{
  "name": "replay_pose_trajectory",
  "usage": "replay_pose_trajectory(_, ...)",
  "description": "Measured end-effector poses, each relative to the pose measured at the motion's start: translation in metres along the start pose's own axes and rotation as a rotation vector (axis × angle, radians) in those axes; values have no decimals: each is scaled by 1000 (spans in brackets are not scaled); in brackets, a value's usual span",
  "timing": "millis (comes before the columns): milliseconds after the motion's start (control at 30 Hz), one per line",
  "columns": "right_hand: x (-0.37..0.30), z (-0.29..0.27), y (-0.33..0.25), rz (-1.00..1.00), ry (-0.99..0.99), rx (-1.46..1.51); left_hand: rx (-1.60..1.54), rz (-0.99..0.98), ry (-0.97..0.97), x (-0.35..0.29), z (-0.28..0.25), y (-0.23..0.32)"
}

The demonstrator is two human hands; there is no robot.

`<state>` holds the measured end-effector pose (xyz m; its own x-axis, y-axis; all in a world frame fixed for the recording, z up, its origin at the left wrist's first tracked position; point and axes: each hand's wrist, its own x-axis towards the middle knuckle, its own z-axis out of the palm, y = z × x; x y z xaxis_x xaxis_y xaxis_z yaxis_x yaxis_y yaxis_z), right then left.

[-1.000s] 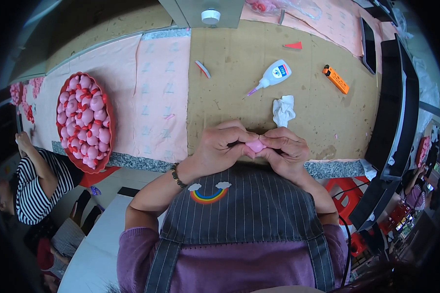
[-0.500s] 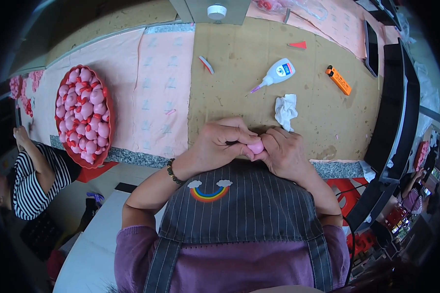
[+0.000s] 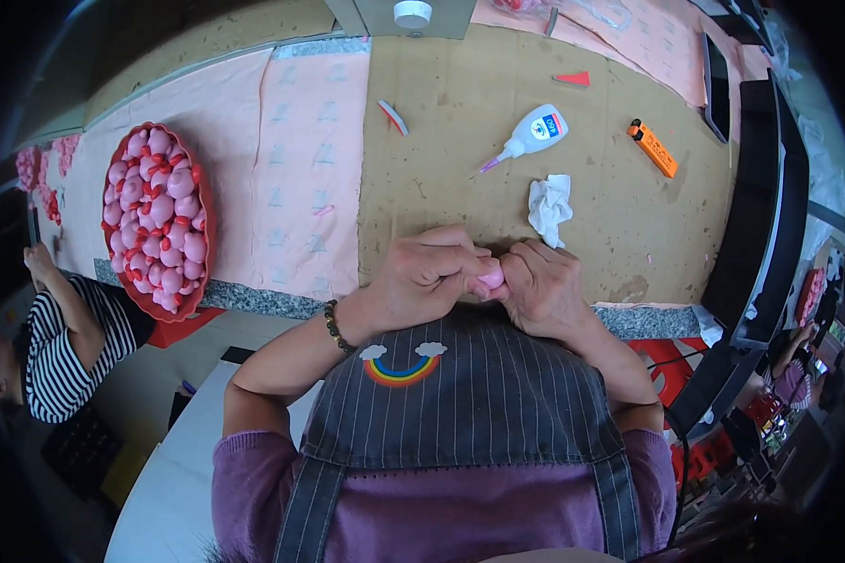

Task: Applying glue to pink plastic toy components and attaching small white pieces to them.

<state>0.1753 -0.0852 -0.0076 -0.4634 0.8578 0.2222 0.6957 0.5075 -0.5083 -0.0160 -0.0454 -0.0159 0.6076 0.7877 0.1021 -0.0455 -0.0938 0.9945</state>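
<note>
Close to the table's front edge, a small rounded pink piece [image 3: 491,275] is pinched between both hands. My left hand [image 3: 434,272] is closed, thumb and fingers on its left side. My right hand [image 3: 541,286] grips it from the right with bent fingers. Most of the piece is hidden by my fingertips. Just beyond my right hand lies a crumpled white tissue [image 3: 548,210]. Past that, a white squeeze bottle [image 3: 535,130] with a thin purple tip rests on its side.
A red scalloped basket [image 3: 208,239] full of pink and red pieces stands at the left. On the cardboard mat [image 3: 441,169] lie an orange cutter-like tool [image 3: 652,148], a red wedge [image 3: 573,80] and a small curved strip [image 3: 393,117]. A black bin [image 3: 756,206] borders the right.
The fingers of my left hand have shifted over the pink piece, which now looks squeezed and turned a little. The view has moved slightly; the things on the table have stayed in place.
</note>
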Motion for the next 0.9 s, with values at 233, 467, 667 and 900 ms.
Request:
replay_pose_trajectory(233,0,0,1,30,-21,19,-24,-7,11,1,1,0)
replay_pose_trajectory(467,2,-1,-2,41,12,26,-42,-59,19,3,-1,2)
replay_pose_trajectory(667,3,7,-8,84,230,159,27,-98,-46,11,3,13)
replay_pose_trajectory(900,-3,-11,-7,188,114,555,-305,-323,-42,3,4,12)
